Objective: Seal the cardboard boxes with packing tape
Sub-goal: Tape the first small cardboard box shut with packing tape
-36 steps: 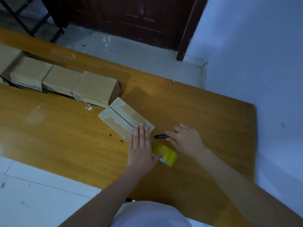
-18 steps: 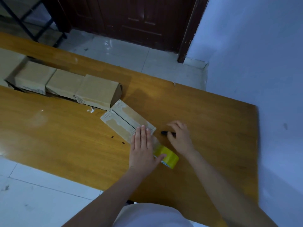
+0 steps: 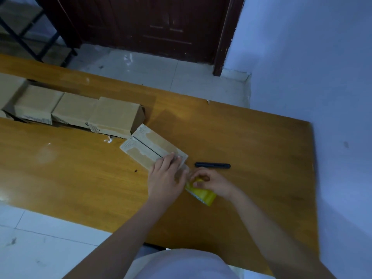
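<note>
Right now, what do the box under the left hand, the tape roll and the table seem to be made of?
The box looks like brown cardboard, matte, with pale torn patches on its flaps. The tape roll seems glossy yellowish plastic film; a clear strip runs from it toward the box. The table looks like lacquered wood or wood-look laminate: orange-brown, with grain lines and soft reflections. The pictures cannot settle which.

One head-worn view only, looking forward and steeply down over the person's own arms onto a wooden table [image 3: 241, 141] that runs from the left edge to the lower right of the frame. It sits close, hands at centre, with a dark door [image 3: 157, 27] across the top and a pale wall [image 3: 312, 67] filling the right side.
</note>
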The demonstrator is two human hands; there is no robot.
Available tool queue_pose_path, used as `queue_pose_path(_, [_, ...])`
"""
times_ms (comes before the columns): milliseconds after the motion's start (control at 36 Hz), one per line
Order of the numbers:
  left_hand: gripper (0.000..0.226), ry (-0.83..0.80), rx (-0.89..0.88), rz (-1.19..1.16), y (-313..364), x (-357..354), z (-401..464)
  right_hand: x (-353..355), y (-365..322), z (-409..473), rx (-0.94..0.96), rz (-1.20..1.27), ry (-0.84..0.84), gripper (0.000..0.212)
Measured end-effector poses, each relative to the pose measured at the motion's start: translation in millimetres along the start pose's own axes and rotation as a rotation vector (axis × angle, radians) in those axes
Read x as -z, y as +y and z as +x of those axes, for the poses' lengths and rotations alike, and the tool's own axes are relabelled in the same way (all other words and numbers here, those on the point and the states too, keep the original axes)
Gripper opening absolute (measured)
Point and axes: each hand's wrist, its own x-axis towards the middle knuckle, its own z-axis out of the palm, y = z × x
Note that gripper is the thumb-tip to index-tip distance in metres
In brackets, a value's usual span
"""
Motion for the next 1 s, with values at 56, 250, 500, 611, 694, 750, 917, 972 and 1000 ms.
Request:
queue_pose_path(56, [0.045,0.039,-0.007,0.028,-0.8,-4.9,2.4,-1.1,-0.4,0.3,-0.015,0.002,0.017,0.017])
queue_pose_path(250, [0.039,0.098,-0.047,0.109,-6.9,-12.0,3.2,-4.0,-4.8,0.4,-0.011,0.034,0.073,0.012])
queue_pose_path(500, [0.051,0.052,-0.054,0.198,-8.1,-19.9,-3.8,4.4,5.9,-21.9,-0.005,0.168,0.127,0.013])
queue_pose_path(611, [0.063,0.020,0.010,0.205,-1.4,-19.8,-2.7,5.3,5.2,-24.8,-0.005,0.189,0.135,0.017])
queue_pose_path(694, [0.066,-0.024,0.110,0.175,6.3,-17.7,-1.4,4.3,2.8,-22.3,-0.004,0.224,0.157,0.018])
queue_pose_path(750, [0.063,-0.069,0.208,0.139,17.7,-15.7,-2.3,5.0,0.2,-20.0,-0.008,0.277,0.192,0.016])
queue_pose_path(917, [0.043,-0.178,0.435,-0.071,46.2,3.2,4.3,21.7,-22.7,-22.6,-0.001,0.430,0.291,0.011])
queue_pose_path(972, [0.045,-0.162,0.421,-0.099,47.3,15.2,10.4,29.8,-33.8,-24.7,0.006,0.376,0.308,0.009])
queue_pose_path(1000, [0.054,-0.129,0.374,-0.129,48.1,22.7,14.8,33.2,-39.8,-26.0,0.016,0.339,0.317,0.010])
